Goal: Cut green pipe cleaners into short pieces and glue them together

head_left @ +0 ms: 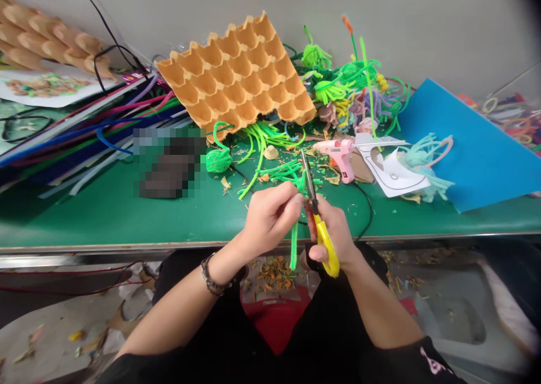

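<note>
My left hand (273, 215) pinches a green pipe cleaner (294, 243) that hangs down past the table's front edge. My right hand (332, 235) grips yellow-handled scissors (321, 226), whose blades point up and lie against the pipe cleaner just right of my left fingertips. Both hands hover over the near edge of the green table (105, 209). More green pipe cleaner pieces (279, 173) lie on the table just behind the hands.
An orange egg tray (236, 74) leans at the back centre. A pink glue gun (340, 153) lies right of the scissors, with paper cut-outs (391, 173) and a blue sheet (473, 147). Tangled pipe cleaners (350, 85) pile behind. Coloured strips (84, 130) lie left. Scraps litter the floor.
</note>
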The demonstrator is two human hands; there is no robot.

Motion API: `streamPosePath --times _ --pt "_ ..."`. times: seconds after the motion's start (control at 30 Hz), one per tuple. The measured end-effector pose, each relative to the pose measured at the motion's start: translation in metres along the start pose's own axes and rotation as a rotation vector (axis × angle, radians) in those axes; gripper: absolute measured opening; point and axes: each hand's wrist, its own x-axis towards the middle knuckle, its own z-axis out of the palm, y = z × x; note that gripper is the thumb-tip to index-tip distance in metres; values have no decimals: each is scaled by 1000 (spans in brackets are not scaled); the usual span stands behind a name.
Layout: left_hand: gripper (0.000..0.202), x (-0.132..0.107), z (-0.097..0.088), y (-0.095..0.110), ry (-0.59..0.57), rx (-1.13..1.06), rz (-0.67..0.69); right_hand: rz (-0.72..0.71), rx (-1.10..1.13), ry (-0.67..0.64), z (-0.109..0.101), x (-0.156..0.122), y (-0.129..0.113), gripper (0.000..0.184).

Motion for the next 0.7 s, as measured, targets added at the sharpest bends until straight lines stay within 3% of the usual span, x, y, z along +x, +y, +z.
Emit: streamPosePath --times 0.7 --pt "28 1 -2 -3 -36 2 36 -67 -33 67 -2 1 1 65"
